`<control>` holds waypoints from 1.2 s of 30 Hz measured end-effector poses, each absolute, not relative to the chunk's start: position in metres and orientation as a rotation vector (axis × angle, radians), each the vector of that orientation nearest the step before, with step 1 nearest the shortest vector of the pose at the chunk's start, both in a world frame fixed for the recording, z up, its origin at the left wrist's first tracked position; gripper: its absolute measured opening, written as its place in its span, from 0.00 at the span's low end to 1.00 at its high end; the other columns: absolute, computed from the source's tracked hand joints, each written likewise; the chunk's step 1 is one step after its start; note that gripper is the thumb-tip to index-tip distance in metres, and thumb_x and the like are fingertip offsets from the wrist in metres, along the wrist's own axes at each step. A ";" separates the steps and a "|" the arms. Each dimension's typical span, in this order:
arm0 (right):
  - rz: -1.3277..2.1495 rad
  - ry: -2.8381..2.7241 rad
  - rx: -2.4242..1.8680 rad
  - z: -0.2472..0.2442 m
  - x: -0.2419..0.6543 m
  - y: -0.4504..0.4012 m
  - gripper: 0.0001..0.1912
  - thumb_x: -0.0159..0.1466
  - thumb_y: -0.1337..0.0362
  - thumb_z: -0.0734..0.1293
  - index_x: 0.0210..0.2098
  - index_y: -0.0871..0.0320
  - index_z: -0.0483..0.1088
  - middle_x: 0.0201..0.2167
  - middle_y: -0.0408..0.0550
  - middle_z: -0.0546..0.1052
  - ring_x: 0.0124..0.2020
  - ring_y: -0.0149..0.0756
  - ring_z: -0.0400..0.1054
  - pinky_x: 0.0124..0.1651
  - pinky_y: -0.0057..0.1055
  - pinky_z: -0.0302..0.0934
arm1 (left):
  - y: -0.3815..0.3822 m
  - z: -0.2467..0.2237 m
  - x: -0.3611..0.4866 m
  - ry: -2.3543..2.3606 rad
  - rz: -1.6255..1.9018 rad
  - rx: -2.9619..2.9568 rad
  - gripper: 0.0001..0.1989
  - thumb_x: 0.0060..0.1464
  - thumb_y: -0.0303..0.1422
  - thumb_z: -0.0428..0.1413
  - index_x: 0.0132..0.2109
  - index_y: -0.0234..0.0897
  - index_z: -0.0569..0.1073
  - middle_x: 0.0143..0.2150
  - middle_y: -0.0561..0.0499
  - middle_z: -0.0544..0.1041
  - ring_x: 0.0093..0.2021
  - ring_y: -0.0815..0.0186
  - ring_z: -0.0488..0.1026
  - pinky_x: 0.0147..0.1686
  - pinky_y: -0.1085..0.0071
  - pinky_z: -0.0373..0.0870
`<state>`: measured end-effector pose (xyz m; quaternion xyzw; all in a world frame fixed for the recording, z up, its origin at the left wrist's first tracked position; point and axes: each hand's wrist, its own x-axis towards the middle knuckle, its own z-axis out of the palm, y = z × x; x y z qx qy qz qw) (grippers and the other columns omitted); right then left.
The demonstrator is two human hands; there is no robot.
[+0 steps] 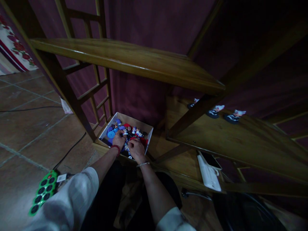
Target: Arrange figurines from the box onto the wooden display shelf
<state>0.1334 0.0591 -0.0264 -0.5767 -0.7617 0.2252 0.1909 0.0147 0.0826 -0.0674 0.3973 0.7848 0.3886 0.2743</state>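
A shallow cardboard box (149,136) with pale walls sits on the low wooden shelf, filled with small figurines (134,130) in blue, white, red and black. Round blue pieces (111,134) lie at its left side. My left hand (119,139), with a red bead bracelet at the wrist, reaches into the box, its fingers curled around something dark that is mostly hidden. Beside it, my right hand (136,149), with a silver bangle at the wrist, is over the box's front right part. Its fingers are bent and closed; whatever they grip is hidden.
Three figurines on dark round bases (234,116) stand on the right wooden shelf (252,138). A phone (210,159) and a white object (209,173) lie lower down. A wooden ledge (125,61) crosses above the box. A green power strip (44,192) lies on the tiled floor.
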 end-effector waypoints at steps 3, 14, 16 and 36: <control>0.662 -2.122 -1.616 -0.027 0.134 0.059 0.11 0.59 0.65 0.59 0.30 0.54 0.73 0.36 0.44 0.72 0.34 0.31 0.67 0.38 0.24 0.57 | 0.083 -0.068 0.014 2.151 0.971 1.087 0.11 0.46 0.33 0.52 0.39 0.39 0.68 0.25 0.54 0.70 0.27 0.65 0.69 0.29 0.71 0.63; 0.673 -1.999 -1.573 -0.031 0.136 0.062 0.11 0.57 0.68 0.59 0.31 0.56 0.73 0.34 0.47 0.72 0.37 0.33 0.66 0.43 0.27 0.58 | 0.080 -0.061 0.016 2.238 0.857 1.137 0.12 0.47 0.34 0.50 0.40 0.37 0.69 0.30 0.48 0.74 0.32 0.62 0.72 0.31 0.70 0.64; 0.667 -1.980 -1.573 -0.030 0.138 0.062 0.12 0.57 0.69 0.58 0.32 0.57 0.73 0.33 0.48 0.73 0.39 0.34 0.65 0.45 0.27 0.58 | 0.079 -0.060 0.016 2.238 0.877 1.142 0.11 0.47 0.32 0.49 0.40 0.37 0.70 0.31 0.48 0.74 0.33 0.62 0.72 0.32 0.70 0.64; 0.581 -1.769 -1.705 -0.032 0.143 0.066 0.18 0.56 0.70 0.58 0.45 0.63 0.67 0.52 0.56 0.63 0.56 0.40 0.53 0.58 0.33 0.47 | 0.067 -0.047 0.024 2.182 0.961 1.522 0.11 0.47 0.28 0.48 0.40 0.37 0.69 0.47 0.45 0.66 0.47 0.62 0.66 0.49 0.68 0.62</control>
